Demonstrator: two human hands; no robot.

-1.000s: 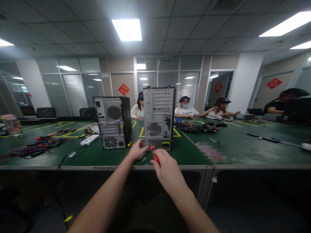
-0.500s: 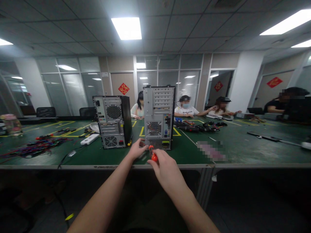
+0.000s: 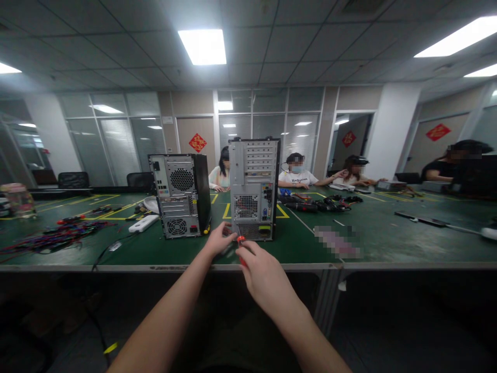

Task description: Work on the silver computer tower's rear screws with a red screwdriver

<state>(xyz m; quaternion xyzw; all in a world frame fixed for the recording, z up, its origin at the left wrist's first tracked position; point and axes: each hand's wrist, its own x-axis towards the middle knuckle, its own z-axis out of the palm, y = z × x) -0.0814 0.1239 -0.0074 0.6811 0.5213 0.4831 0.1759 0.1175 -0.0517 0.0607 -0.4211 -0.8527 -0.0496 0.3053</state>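
Observation:
A tall computer case (image 3: 254, 181) stands upright with its grey rear panel toward me. My right hand (image 3: 258, 261) is wrapped round the handle of a red screwdriver (image 3: 241, 240), whose thin shaft points up at the lower left of that panel. Just left of it, my left hand (image 3: 220, 239) is beside the case's lower left corner, thumb and fingers apart; its fingertips are partly hidden. Left of both hands stands a second, shorter case (image 3: 176, 197) with a black side.
On the green table (image 3: 295, 248) are a white power strip (image 3: 143, 223), a heap of coloured cables (image 3: 66, 238), black cables (image 3: 330, 203) behind on the right, and a blurred pinkish item (image 3: 337, 242). Several people sit across the table.
My right hand has closed further round the screwdriver's handle and covers more of it. The screwdriver's red top sits slightly lower. My left hand and both cases have hardly moved.

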